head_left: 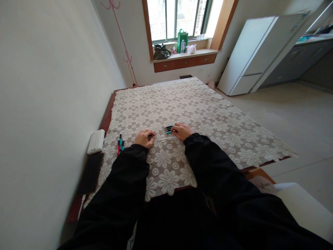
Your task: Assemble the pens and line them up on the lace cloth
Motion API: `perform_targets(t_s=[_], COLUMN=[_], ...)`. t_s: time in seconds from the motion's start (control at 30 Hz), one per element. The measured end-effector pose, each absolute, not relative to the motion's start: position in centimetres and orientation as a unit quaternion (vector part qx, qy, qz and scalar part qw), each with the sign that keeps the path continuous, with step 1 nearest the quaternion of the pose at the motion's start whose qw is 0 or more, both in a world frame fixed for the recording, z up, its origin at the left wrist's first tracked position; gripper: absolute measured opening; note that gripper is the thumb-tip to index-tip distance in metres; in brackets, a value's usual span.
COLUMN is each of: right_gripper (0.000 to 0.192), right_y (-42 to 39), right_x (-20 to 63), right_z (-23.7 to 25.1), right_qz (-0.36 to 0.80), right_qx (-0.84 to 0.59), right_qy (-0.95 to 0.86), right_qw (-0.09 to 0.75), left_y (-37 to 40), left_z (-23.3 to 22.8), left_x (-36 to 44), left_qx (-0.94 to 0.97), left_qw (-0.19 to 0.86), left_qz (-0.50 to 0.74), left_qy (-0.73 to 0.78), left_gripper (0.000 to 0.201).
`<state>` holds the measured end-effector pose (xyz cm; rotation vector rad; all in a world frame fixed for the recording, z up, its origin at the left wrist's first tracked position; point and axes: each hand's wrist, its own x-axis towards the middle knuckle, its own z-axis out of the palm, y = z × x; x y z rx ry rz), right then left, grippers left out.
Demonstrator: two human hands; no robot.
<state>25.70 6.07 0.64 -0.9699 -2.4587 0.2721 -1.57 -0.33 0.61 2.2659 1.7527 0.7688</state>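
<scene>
Long black sleeves [215, 163] (gathered cuffs [139, 148])

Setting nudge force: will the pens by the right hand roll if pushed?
The pens look slim and straight, so likely light, stiff and apt to roll. Raised flowers on the tablecloth might check that. Lying close together, they could shift each other.
</scene>
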Motion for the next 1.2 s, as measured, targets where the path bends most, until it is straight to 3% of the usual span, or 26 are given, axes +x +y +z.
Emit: perform_targets(t_s=[0.2,1.2], right_gripper=[0.010,0.010], right_y=[6.41,6.25], right_x=[26.00,25.76], right_z=[0.55,0.35], right_qz=[0.078,0.124], right_qx=[-0.399,-0.335], right_qy=[-0.883,-0.911], right_qw=[0.234,0.206], left_y=[-0.17,-0.24], left_z=[0.62,0.76], left_x=[-1.80,-1.94], left_qx=[0.716,0.737], left_qw=[0.070,0.075], left_qz=[0.267,0.233], left_qy=[0.641,0.629], left_gripper=[0.039,0.033])
